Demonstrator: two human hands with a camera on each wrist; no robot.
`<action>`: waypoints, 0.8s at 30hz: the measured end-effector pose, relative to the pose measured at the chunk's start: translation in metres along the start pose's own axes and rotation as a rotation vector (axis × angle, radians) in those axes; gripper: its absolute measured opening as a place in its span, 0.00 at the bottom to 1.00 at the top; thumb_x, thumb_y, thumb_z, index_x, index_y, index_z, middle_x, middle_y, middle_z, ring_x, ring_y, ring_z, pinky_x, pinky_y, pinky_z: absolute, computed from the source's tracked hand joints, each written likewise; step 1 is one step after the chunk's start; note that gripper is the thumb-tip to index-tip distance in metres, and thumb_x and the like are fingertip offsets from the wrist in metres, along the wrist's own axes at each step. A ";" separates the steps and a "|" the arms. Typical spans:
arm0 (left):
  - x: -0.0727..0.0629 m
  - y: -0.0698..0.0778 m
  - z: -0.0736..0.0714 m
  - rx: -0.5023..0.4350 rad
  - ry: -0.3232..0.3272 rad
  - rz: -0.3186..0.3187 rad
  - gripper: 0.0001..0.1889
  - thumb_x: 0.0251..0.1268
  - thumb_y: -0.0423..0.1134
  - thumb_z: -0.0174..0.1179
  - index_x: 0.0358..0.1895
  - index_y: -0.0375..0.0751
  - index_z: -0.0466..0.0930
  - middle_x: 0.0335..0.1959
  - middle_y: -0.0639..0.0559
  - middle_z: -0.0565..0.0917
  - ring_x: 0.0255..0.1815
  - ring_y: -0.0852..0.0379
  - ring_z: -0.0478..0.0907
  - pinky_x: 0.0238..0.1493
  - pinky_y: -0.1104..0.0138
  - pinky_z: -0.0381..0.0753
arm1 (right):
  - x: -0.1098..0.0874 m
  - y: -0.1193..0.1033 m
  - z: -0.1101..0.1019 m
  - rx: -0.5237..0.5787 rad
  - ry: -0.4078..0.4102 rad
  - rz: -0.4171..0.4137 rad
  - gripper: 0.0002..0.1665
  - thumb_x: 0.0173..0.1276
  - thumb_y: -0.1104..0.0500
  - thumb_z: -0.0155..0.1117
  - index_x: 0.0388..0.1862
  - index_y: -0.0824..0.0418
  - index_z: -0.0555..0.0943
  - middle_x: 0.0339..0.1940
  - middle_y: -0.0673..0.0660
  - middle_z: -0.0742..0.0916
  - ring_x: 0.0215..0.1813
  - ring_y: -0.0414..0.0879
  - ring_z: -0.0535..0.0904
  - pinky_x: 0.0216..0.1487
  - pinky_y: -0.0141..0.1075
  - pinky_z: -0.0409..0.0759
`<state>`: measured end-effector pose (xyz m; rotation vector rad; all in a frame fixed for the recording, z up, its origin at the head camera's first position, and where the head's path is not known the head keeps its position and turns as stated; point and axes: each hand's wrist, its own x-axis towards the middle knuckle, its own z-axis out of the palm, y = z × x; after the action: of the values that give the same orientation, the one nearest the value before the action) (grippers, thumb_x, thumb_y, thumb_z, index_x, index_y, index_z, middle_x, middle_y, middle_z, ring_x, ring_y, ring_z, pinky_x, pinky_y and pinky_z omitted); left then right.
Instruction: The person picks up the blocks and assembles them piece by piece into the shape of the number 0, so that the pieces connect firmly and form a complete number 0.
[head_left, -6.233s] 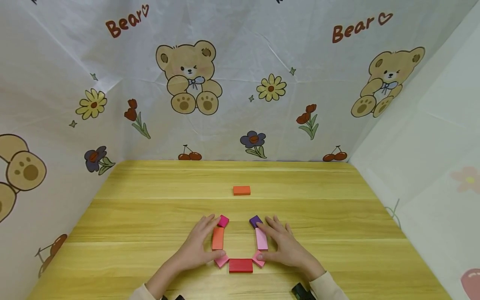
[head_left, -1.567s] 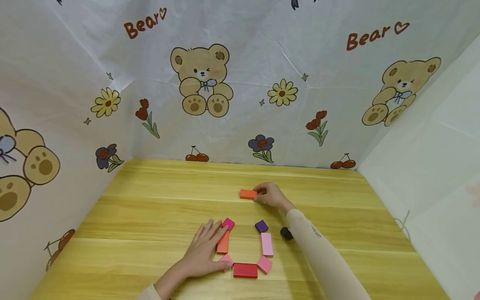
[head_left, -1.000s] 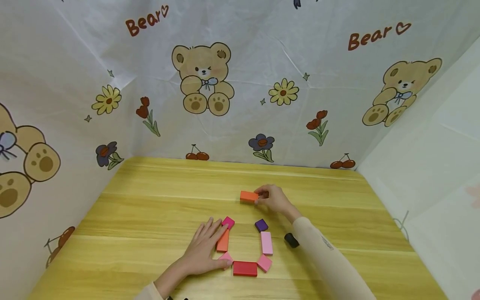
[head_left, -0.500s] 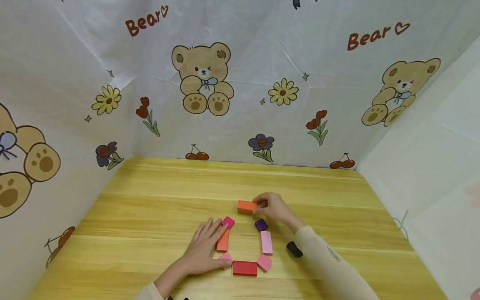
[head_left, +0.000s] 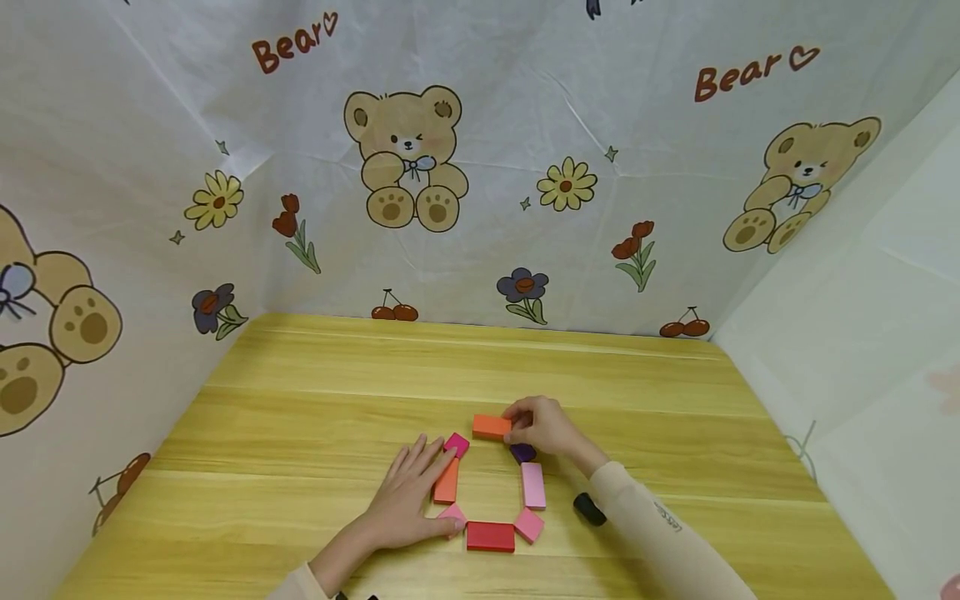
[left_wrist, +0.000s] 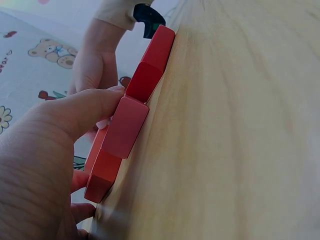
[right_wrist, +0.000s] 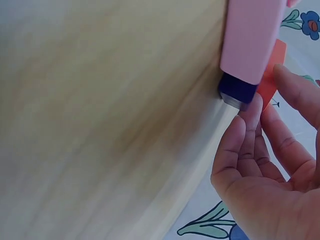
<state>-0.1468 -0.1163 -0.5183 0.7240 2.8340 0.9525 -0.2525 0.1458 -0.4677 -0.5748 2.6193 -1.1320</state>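
Note:
In the head view, my right hand (head_left: 551, 427) pinches the right end of an orange rectangular block (head_left: 489, 427) at the far side of a block ring. A dark purple block (head_left: 522, 453) lies just below those fingers, partly covered. My left hand (head_left: 405, 504) rests spread along the ring's left side. Its index finger touches a magenta block (head_left: 457, 445) and its thumb a pink block (head_left: 452, 513); an orange-red block (head_left: 446, 482) lies between them. A red block (head_left: 491, 537) forms the near side. On the right lie a pink block (head_left: 529, 525) and a light pink block (head_left: 533, 486).
The ring lies on a wood-grain table (head_left: 337, 375). Behind it hangs a white cloth (head_left: 480, 100) printed with bears and flowers, with more white sheet along both sides. A black wrist device (head_left: 589, 509) sits beside the right sleeve.
The right hand left the ring's right side, took hold of the orange block at the back and carried it nearer, to the ring's far side. The left hand stayed almost still.

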 end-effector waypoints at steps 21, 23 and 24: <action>-0.001 0.001 -0.001 -0.007 0.010 0.008 0.52 0.52 0.71 0.61 0.77 0.46 0.55 0.79 0.44 0.54 0.80 0.39 0.41 0.76 0.44 0.36 | -0.003 -0.002 0.003 -0.031 -0.029 -0.037 0.16 0.55 0.65 0.75 0.43 0.65 0.85 0.31 0.54 0.86 0.31 0.39 0.79 0.33 0.29 0.79; -0.001 0.001 -0.001 -0.006 0.007 0.007 0.52 0.52 0.71 0.60 0.77 0.46 0.55 0.79 0.44 0.54 0.81 0.39 0.41 0.76 0.44 0.36 | -0.003 -0.001 0.003 -0.037 -0.033 -0.035 0.16 0.55 0.66 0.75 0.43 0.65 0.85 0.32 0.53 0.86 0.31 0.38 0.79 0.33 0.29 0.79; 0.000 0.001 -0.001 -0.003 0.006 0.006 0.52 0.52 0.71 0.60 0.77 0.46 0.55 0.79 0.44 0.54 0.81 0.40 0.41 0.76 0.44 0.36 | -0.002 -0.001 0.003 -0.039 -0.038 -0.032 0.16 0.55 0.66 0.75 0.43 0.64 0.85 0.32 0.53 0.86 0.31 0.38 0.79 0.33 0.28 0.78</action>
<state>-0.1463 -0.1165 -0.5170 0.7304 2.8359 0.9614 -0.2490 0.1440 -0.4687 -0.6424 2.6141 -1.0711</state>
